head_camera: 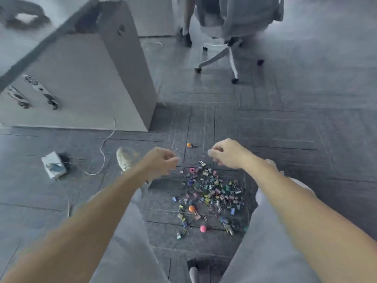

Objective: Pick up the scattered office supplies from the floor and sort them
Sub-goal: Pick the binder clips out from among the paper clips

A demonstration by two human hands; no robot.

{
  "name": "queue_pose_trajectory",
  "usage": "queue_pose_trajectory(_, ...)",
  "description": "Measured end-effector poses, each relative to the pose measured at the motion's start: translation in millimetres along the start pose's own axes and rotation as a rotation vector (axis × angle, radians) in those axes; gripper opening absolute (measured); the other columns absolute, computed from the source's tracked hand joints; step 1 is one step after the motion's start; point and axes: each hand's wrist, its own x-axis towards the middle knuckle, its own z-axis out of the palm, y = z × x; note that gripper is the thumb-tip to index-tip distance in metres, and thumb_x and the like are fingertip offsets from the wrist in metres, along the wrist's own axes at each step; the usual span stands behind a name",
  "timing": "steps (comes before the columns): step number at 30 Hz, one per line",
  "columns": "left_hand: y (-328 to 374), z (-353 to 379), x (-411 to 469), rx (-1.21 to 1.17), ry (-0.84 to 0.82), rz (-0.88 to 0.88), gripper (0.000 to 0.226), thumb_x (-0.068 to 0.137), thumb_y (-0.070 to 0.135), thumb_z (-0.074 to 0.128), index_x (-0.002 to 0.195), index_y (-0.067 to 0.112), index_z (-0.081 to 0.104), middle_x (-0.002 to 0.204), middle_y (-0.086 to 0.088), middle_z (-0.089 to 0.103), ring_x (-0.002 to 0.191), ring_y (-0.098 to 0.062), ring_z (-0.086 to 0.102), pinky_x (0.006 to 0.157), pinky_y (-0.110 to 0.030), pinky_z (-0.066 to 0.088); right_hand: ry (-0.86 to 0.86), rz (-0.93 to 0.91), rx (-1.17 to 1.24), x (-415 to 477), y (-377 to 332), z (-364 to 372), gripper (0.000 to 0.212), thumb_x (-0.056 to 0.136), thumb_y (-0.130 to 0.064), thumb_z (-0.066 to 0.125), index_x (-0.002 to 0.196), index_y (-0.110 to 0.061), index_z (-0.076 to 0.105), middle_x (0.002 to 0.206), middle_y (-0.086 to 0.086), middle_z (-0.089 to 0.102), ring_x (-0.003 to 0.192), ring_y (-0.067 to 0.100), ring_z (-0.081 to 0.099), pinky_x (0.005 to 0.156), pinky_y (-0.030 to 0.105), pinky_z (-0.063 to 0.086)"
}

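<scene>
A heap of small coloured binder clips (212, 193) lies on the grey carpet between my knees. In it sit an orange ball-headed piece (191, 208) and a pink one (203, 228). Another orange piece (189, 144) lies apart, beyond the heap. My left hand (161, 162) hovers over the heap's far left edge with its fingers curled. My right hand (226, 154) hovers over the far edge, thumb and forefinger drawn together. Blur hides whether either hand holds anything.
A white desk cabinet (122, 78) stands at the far left. In front of it lie a white cable (104, 152) and a small white box (53, 164). My shoe (126, 158) is beside my left hand. An office chair (230, 56) and someone's leg (186, 35) are farther back.
</scene>
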Motion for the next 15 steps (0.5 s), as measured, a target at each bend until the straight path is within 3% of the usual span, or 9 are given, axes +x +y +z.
queue_pose_trajectory(2, -23, 28, 38, -0.067, -0.038, -0.071, 0.042, 0.100, 0.032, 0.053, 0.063, 0.015, 0.061, 0.058, 0.003, 0.061, 0.054, -0.012, 0.057, 0.057, -0.025, 0.044, 0.034, 0.130, 0.070, 24, 35, 17, 0.041, 0.102, -0.037, 0.046, 0.086, -0.008, 0.070, 0.083, 0.007, 0.071, 0.080, 0.026, 0.065, 0.072, 0.035, 0.048)
queue_pose_trajectory(7, -97, 101, 120, -0.102, -0.181, -0.301, 0.045, 0.102, 0.036, 0.046, 0.064, 0.014, 0.055, 0.061, -0.004, 0.054, 0.060, -0.018, 0.050, 0.062, -0.028, 0.043, 0.018, 0.369, 0.119, 87, 113, 75, 0.044, 0.101, -0.035, 0.044, 0.091, 0.001, 0.068, 0.085, 0.019, 0.070, 0.067, 0.028, 0.060, 0.062, 0.033, 0.043)
queue_pose_trajectory(9, -126, 127, 146, -0.073, -0.229, -0.364, 0.043, 0.101, 0.039, 0.046, 0.068, 0.013, 0.055, 0.067, -0.007, 0.056, 0.063, -0.018, 0.052, 0.063, -0.028, 0.044, -0.015, 0.441, 0.174, 112, 144, 100, 0.049, 0.101, -0.038, 0.044, 0.095, 0.004, 0.067, 0.089, 0.022, 0.070, 0.075, 0.035, 0.065, 0.068, 0.037, 0.050)
queue_pose_trajectory(11, -150, 150, 170, -0.060, -0.260, -0.401, 0.038, 0.100, 0.041, 0.047, 0.076, 0.013, 0.058, 0.075, -0.011, 0.061, 0.070, -0.023, 0.061, 0.068, -0.032, 0.050, -0.047, 0.509, 0.255, 131, 173, 125, 0.048, 0.100, -0.041, 0.046, 0.093, 0.000, 0.069, 0.087, 0.017, 0.072, 0.083, 0.035, 0.070, 0.078, 0.045, 0.055)
queue_pose_trajectory(13, -169, 173, 194, -0.072, -0.300, -0.435, 0.036, 0.099, 0.040, 0.049, 0.082, 0.011, 0.060, 0.083, -0.013, 0.067, 0.076, -0.028, 0.065, 0.077, -0.035, 0.054, -0.037, 0.616, 0.416, 149, 196, 147, 0.041, 0.099, -0.043, 0.048, 0.089, -0.009, 0.069, 0.079, 0.006, 0.072, 0.072, 0.027, 0.070, 0.075, 0.041, 0.056)
queue_pose_trajectory(15, -183, 194, 216, -0.116, -0.337, -0.490, 0.037, 0.098, 0.037, 0.051, 0.083, 0.006, 0.063, 0.083, -0.012, 0.066, 0.071, -0.025, 0.060, 0.074, -0.033, 0.052, 0.025, 0.782, 0.656, 165, 213, 166, 0.040, 0.099, -0.045, 0.051, 0.090, -0.010, 0.069, 0.075, 0.004, 0.069, 0.060, 0.020, 0.064, 0.069, 0.036, 0.053)
